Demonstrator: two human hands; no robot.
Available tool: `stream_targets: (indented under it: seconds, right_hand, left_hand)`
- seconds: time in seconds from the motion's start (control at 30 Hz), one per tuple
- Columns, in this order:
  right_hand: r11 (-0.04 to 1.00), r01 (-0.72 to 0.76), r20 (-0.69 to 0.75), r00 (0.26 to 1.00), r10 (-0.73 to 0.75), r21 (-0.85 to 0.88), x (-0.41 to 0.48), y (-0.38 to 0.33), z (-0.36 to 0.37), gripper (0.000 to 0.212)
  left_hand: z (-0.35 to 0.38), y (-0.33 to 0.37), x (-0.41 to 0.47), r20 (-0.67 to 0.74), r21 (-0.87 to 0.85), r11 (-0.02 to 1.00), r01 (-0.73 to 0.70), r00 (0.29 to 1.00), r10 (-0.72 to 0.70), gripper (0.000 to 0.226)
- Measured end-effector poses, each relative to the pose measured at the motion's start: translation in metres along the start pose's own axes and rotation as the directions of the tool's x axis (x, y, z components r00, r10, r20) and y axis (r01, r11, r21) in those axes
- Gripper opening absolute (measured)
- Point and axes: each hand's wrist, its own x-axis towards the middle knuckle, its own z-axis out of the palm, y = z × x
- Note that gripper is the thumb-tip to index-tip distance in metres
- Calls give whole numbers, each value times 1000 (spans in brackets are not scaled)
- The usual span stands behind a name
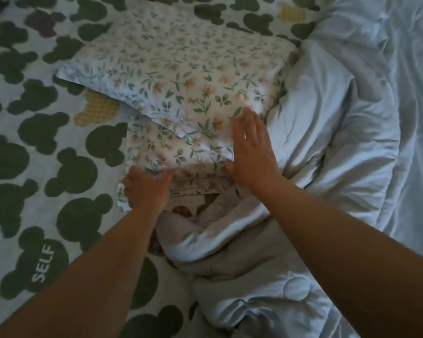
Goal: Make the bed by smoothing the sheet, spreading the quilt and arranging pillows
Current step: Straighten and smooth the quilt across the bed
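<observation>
Left hand (145, 187) curls its fingers over the near edge of the lower pillow (161, 152), gripping the floral fabric. The right hand (252, 152) lies flat with fingers straight against that pillow's right side, holding nothing. An upper pillow (169, 76) in the same floral print rests askew on the lower pillow, reaching past it to the left and far side. Just right of the lower pillow, and touching it, the pale quilt (327, 142) sits bunched in deep folds, not yet spread. A twisted end of it lies just in front of the lower pillow, between the forearms. Left of the lower pillow the sheet (34, 147), printed with dark green mouse-head shapes, lies mostly flat.

A pull by the left hand alone could slide the lower pillow out from under the upper pillow and tip that one onto the sheet. The gripped part may be only loose pillowcase, though the dim light makes this hard to tell; if so, the case would stretch while the filling stays put. Dragging either pillow to the right would likely snag the quilt folds and rumple the sheet.
</observation>
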Motion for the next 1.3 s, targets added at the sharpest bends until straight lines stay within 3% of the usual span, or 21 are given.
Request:
stream_targets:
  seconds: [0.07, 0.17, 0.27, 0.37, 0.53, 0.63, 0.77, 0.87, 1.0, 1.07, 1.17, 1.3]
  right_hand:
    - [998, 10, 36, 999, -8, -69, 24, -4, 2, 100]
    - [991, 2, 113, 994, 13, -133, 48, -4, 11, 111]
    - [984, 10, 174, 984, 21, -178, 55, -4, 25, 111]
    - [989, 1, 234, 972, 33, -145, 67, 1, 30, 104]
    - [999, -14, 271, 962, 28, -51, 84, 13, 32, 86]
    - [999, -37, 256, 966, 35, 3, 82, 16, 35, 85]
    - [985, -144, 253, 960, 116, 93, 82, 17, 27, 72]
    - [986, -168, 266, 951, 158, 13, 74, 16, 13, 59]
    - [992, -69, 234, 968, 93, -109, 51, 14, -17, 46]
    - [991, -26, 157, 987, 46, -129, 37, 12, -43, 39]
    - [983, 92, 74, 994, -81, -156, 25, -1, -95, 32]
    - [953, 244, 114, 967, -226, -179, 12, -39, -171, 31]
  left_hand:
    - [-8, 3, 28, 37, -29, 994, 103, 994, -101, 95]
    - [-9, 14, 55, 227, -223, 959, 174, 966, -123, 97]
    - [0, 32, 65, 297, -178, 969, 172, 948, -114, 100]
    - [15, 45, 70, 305, -274, 932, 236, 941, -149, 100]
    - [30, 54, 75, 249, -265, 952, 153, 965, -85, 86]
    - [27, 62, 70, 213, -164, 986, -15, 976, 50, 57]
    - [17, 65, 53, 171, -83, 987, -137, 974, 149, 53]
    - [7, 64, 36, 179, -71, 985, -155, 970, 165, 43]
    - [-10, 58, 7, 137, -136, 976, -172, 972, 190, 28]
    - [-24, 60, -10, 115, -216, 964, -156, 976, 183, 43]
    - [-60, 76, -46, 40, -205, 963, -175, 982, 187, 58]
    - [-119, 98, -99, -11, -316, 928, -195, 979, 202, 61]
